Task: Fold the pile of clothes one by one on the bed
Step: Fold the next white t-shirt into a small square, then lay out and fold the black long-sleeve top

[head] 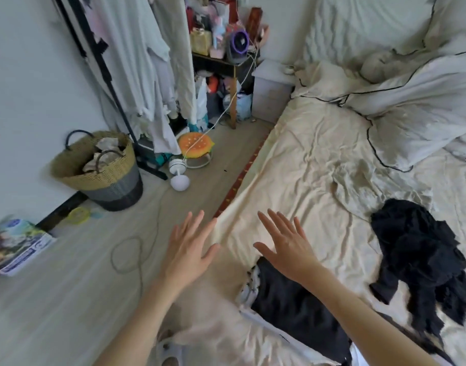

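Both my hands are spread flat and hold nothing — left hand (189,247) over the bed's edge, right hand (284,244) over the cream sheet. The crumpled black pile of clothes (421,257) lies to the right, nearer my right hand.

I see a cream bed sheet (300,165), a heap of black clothes (421,262), a white duvet (421,101) piped in black, a tan-and-grey woven basket (105,178), and an orange burger-patterned cushion (196,144).
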